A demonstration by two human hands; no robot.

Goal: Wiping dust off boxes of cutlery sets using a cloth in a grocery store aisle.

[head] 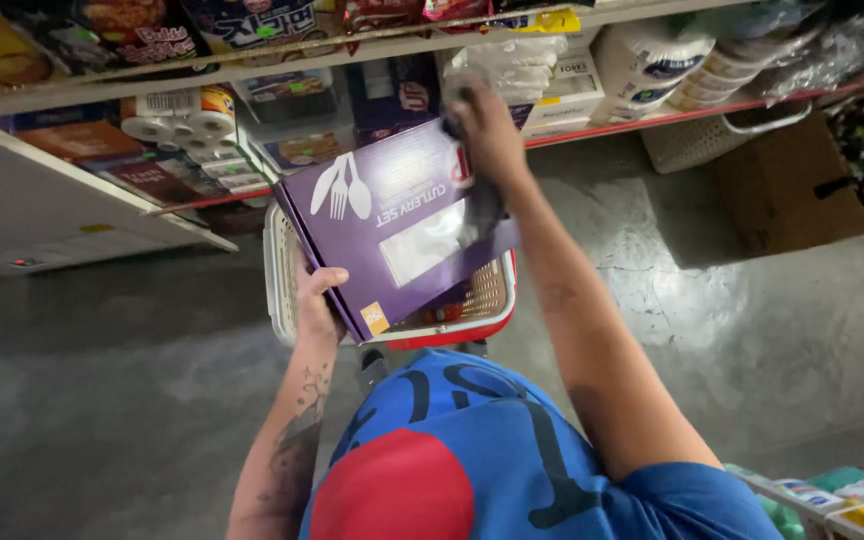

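Head view looks down at a purple box held over a red and white basket. The box is flat and long. Its long side runs from the near left corner up toward the shelf. It is tilted, with the far end higher. White spoon, fork and knife shapes are on top, and there is a see-through window. The left hand is clamped on the near left corner of the box, thumb on top. The right hand is closed on a dark cloth at the box's far right edge. The grey floor left of the box is open. A brown carton sits well right of the box.
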